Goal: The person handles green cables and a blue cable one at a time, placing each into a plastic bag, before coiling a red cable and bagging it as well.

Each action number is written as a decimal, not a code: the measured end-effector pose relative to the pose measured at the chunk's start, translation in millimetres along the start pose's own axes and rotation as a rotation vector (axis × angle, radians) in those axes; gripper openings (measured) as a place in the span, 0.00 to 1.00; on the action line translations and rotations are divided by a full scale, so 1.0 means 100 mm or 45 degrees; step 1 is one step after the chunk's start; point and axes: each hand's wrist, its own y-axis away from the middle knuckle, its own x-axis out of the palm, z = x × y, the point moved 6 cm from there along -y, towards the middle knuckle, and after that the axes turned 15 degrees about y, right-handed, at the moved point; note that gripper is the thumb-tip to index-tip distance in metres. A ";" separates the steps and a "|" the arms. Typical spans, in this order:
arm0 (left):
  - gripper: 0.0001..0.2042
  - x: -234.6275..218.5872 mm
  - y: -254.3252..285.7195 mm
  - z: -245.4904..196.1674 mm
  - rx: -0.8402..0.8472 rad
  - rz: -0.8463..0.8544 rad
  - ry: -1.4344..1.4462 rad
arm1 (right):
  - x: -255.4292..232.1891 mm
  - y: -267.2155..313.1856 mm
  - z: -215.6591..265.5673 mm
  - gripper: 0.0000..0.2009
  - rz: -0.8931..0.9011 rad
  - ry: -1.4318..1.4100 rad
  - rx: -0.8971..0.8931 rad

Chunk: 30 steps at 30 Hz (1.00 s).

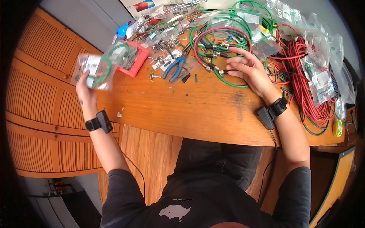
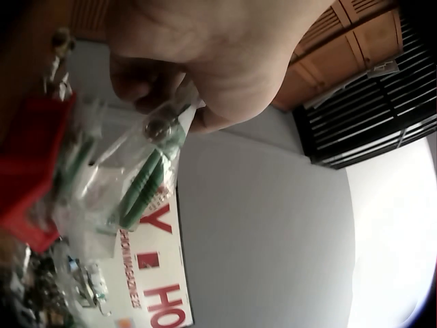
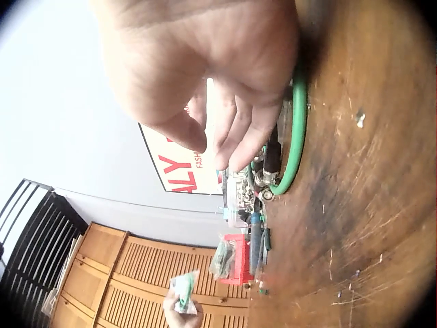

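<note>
My left hand (image 1: 87, 93) pinches a clear plastic bag (image 1: 102, 72) with a coiled green cable and a white label inside, held up left of the red bin (image 1: 140, 60). In the left wrist view the bag (image 2: 142, 179) hangs from the fingers of the left hand (image 2: 212, 55). My right hand (image 1: 251, 74) is over the coiled cables with black-sleeved metal connectors (image 1: 217, 54), its fingers loosely bent and apart, gripping nothing. The right wrist view shows the right hand (image 3: 205, 61) beside a green cable (image 3: 296, 137); whether its fingertips touch the connectors cannot be told.
Blue-handled pliers (image 1: 174, 69) lie mid-table near small loose parts. Clear tubs (image 1: 153, 38) of metal fittings stand behind. More bagged cables (image 1: 122, 53) rest in the red bin. A large red cable bundle (image 1: 304, 76) and plastic bags (image 1: 323, 81) fill the right side, near a round yellow-green container (image 1: 337, 128).
</note>
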 end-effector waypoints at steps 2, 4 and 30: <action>0.16 -0.50 -0.09 0.03 -0.115 -0.045 -0.037 | -0.01 0.00 0.00 0.24 0.008 0.001 -0.003; 0.18 -0.91 -0.17 0.23 -0.265 -0.157 -0.129 | -0.01 0.00 0.01 0.23 -0.003 0.000 0.001; 0.09 -0.46 -0.19 1.04 -0.120 0.266 -1.176 | -0.41 -0.01 0.16 0.13 -0.477 0.302 -0.277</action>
